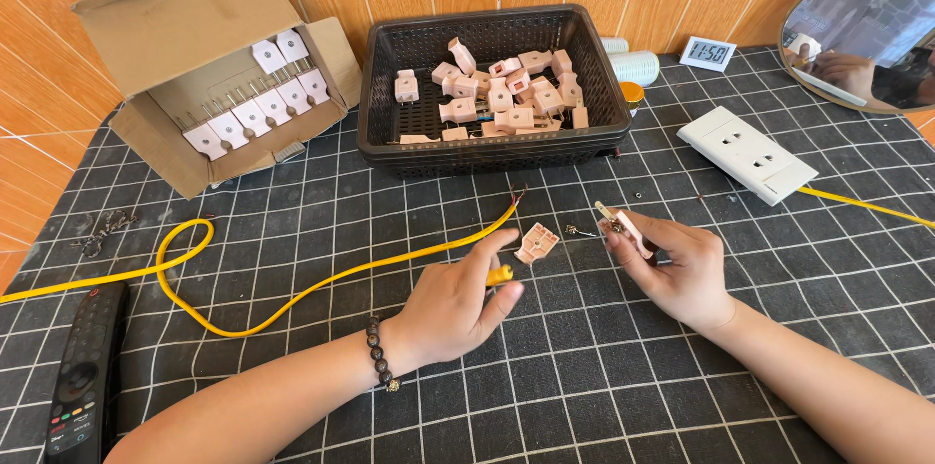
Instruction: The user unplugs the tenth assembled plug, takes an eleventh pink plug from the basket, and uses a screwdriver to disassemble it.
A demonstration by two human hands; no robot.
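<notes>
My left hand point(456, 300) rests on the black gridded mat point(604, 376), fingers curled around a small yellow-handled tool point(500, 275) beside the yellow cable point(292, 300). The cable's stripped end point(516, 195) points toward the basket. My right hand point(672, 267) holds a pink plug half with a metal prong point(623, 225) between thumb and fingers. Another pink plug shell point(537, 242) lies on the mat between my hands, with a small metal part point(577, 229) next to it.
A black basket point(385, 123) holds several pink plug parts. An open cardboard box point(195, 36) of white plugs sits back left. A white socket strip point(747, 154), small clock point(707, 53), mirror point(867, 16), tape rolls point(633, 65) and remote point(83, 371) surround the mat.
</notes>
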